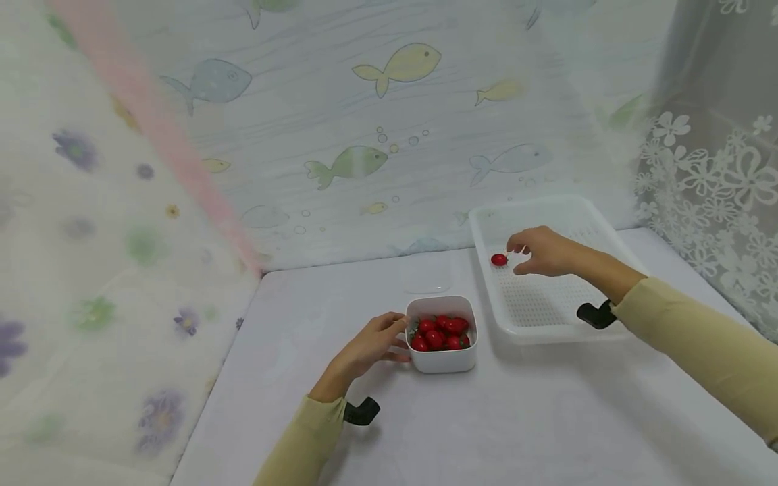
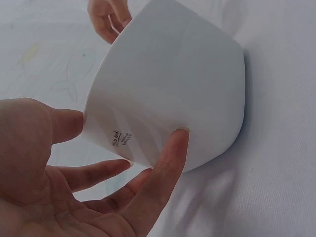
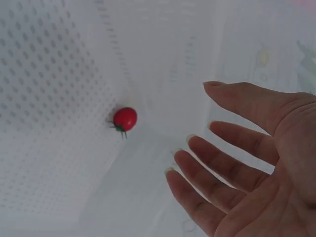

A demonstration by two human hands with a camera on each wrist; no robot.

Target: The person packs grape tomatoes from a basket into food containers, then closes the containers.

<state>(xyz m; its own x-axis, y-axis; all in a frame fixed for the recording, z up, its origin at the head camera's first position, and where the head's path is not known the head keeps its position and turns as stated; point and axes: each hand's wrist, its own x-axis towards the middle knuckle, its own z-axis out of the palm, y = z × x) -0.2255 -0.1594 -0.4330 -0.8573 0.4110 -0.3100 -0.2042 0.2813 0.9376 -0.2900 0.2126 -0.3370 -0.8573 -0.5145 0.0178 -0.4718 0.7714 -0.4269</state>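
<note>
In the head view, a small white square box [image 1: 445,362] stands on the table, filled with several red cherry tomatoes [image 1: 435,339]. My left hand [image 1: 369,345] is at its left side; in the left wrist view the thumb touches the rim and spread fingertips rest against the wall with dark print. To the right is a white perforated basket [image 1: 516,333]. One cherry tomato [image 1: 499,260] with a green stem lies on its floor, near the far left wall. My right hand [image 1: 547,252] hovers over the basket beside that tomato, fingers apart and holding nothing [image 3: 125,119].
Behind the box lies a clear, flat piece [image 1: 428,277], its kind hard to tell. A fish-patterned curtain [image 1: 340,135] hangs along the table's back, a flowered one [image 1: 121,283] at the left, and lace [image 1: 717,175] at the right. The white-covered table [image 1: 316,304] lies under everything.
</note>
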